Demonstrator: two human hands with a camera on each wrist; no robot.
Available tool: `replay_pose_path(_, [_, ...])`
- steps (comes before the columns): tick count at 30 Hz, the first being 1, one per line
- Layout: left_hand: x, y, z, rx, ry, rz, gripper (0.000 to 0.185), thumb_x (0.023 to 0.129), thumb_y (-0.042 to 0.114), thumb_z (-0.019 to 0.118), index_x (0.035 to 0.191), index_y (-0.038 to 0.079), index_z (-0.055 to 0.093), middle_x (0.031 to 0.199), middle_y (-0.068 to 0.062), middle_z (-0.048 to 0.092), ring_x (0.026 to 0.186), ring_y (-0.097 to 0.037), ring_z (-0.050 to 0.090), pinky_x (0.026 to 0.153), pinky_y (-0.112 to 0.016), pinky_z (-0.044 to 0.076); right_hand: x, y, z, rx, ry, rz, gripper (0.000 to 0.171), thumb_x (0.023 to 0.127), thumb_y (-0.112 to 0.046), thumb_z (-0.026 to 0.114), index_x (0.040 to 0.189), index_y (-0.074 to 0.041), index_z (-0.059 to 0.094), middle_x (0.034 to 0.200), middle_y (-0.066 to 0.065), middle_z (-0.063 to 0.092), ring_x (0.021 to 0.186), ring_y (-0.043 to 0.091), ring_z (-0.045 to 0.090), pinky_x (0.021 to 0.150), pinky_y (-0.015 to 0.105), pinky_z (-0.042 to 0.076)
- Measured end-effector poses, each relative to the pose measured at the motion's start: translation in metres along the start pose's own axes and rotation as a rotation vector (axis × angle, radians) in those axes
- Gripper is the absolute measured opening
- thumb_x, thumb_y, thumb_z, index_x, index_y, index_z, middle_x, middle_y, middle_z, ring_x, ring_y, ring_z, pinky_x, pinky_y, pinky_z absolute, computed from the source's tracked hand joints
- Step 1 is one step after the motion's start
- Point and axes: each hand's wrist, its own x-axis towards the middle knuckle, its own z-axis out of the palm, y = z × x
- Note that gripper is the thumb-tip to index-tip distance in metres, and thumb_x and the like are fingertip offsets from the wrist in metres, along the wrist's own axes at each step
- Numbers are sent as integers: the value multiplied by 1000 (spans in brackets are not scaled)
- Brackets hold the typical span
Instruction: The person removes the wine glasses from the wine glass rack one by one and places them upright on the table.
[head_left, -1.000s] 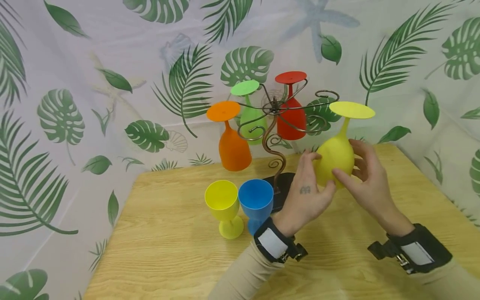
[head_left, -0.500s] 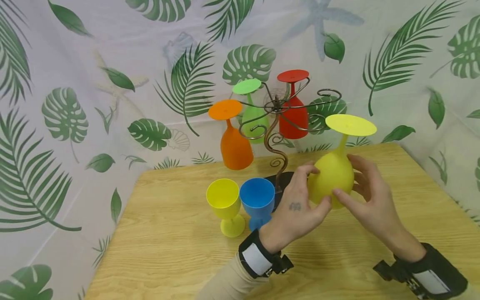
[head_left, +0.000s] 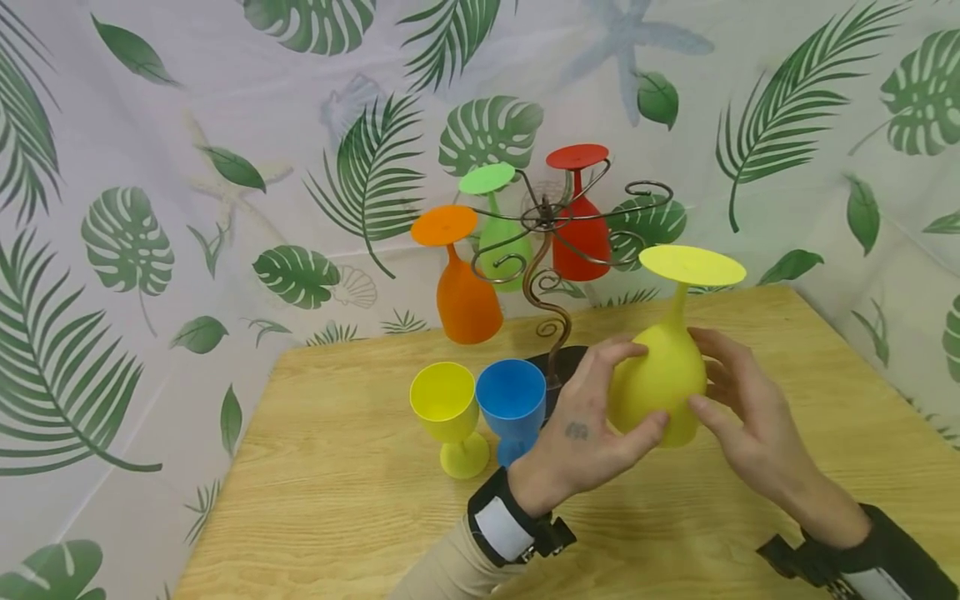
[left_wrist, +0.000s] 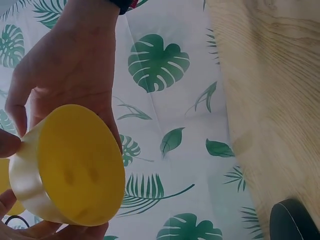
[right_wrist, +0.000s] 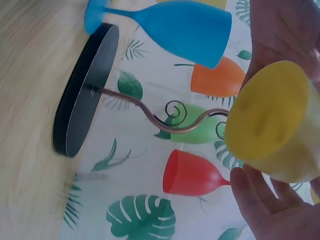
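Note:
A yellow goblet [head_left: 663,375] is held upside down in the air, its round foot uppermost and its mouth facing down. My left hand [head_left: 581,425] grips the bowl from the left, thumb in front. From the right, the thumb and fingers of my right hand [head_left: 757,425] hold the same bowl. Both wrist views show the goblet's wide mouth [left_wrist: 82,165] from below. Behind the left hand stands a curled metal glass rack [head_left: 546,217] on a black base [right_wrist: 87,90]. Orange [head_left: 468,300], green [head_left: 504,242] and red [head_left: 581,237] goblets hang inverted from it.
Another yellow goblet [head_left: 444,400] and a blue goblet [head_left: 512,396] stand upright side by side on the wooden table [head_left: 322,500], left of my left wrist. A leaf-printed cloth [head_left: 225,317] backs the table. One bare scroll arm [head_left: 648,192] of the rack points right.
Both hands have lowered the inverted yellow goblet, away from the rack's arms and toward me. The hanging goblets and the two upright ones have stayed put.

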Motion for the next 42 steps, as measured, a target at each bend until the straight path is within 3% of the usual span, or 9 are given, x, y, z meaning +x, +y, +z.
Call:
replay_pose_path(5, [-3,0,-4,-9,17,19,64,88,17,74,142,8,41,144,-16,51,122,-20,59,92,-17,52,-2,12,-1,-61,1,-187,55,89,10,50,144,17,42,147,-3,52,124,1,57,99,9,45])
replay_pose_path(8, [-5,-1,-7,-16,23,33,64,87,18,75,142,8,41,142,-15,53,118,-19,60,89,-15,52,-3,16,-1,-93,-12,-305,46,100,-3,49,138,22,42,149,-1,51,127,2,55,100,9,44])
replay_pose_path(12, [-8,-1,-9,-42,10,26,63,89,20,72,142,8,41,136,-15,56,110,-17,60,84,-13,52,2,8,-1,-166,-7,-448,49,109,-22,44,130,22,48,148,20,51,137,11,50,106,13,42])
replay_pose_path(15, [-10,0,-9,-69,-5,15,61,91,21,68,144,8,40,130,-15,58,104,-15,61,83,-12,53,9,0,1,-232,17,-580,41,108,-15,41,126,19,53,143,34,50,142,20,47,114,20,38])
replay_pose_path(18, [-10,1,-10,-81,-8,16,60,92,22,65,144,7,40,125,-15,61,102,-14,63,84,-13,54,14,-3,0,-292,23,-667,36,105,-9,41,127,16,56,142,32,53,145,24,45,119,25,35])
replay_pose_path(24, [-13,2,-11,-100,-12,0,59,94,24,62,146,6,41,128,-15,62,105,-12,64,86,-13,54,19,0,-4,-356,13,-695,38,106,-20,47,126,11,58,146,25,54,147,26,42,121,28,33])
replay_pose_path(36, [-16,1,-12,-135,-13,-27,53,97,26,53,146,6,42,117,-14,67,89,-4,66,77,-11,54,24,2,-3,-376,-52,-697,42,108,-28,46,121,11,55,148,22,53,149,26,39,123,31,30])
replay_pose_path(42, [-18,1,-13,-183,-42,-76,52,99,31,48,146,8,43,118,-14,70,90,-1,68,77,-12,56,22,2,1,-369,-72,-690,45,108,-31,47,120,12,54,138,28,56,149,25,39,123,32,31])
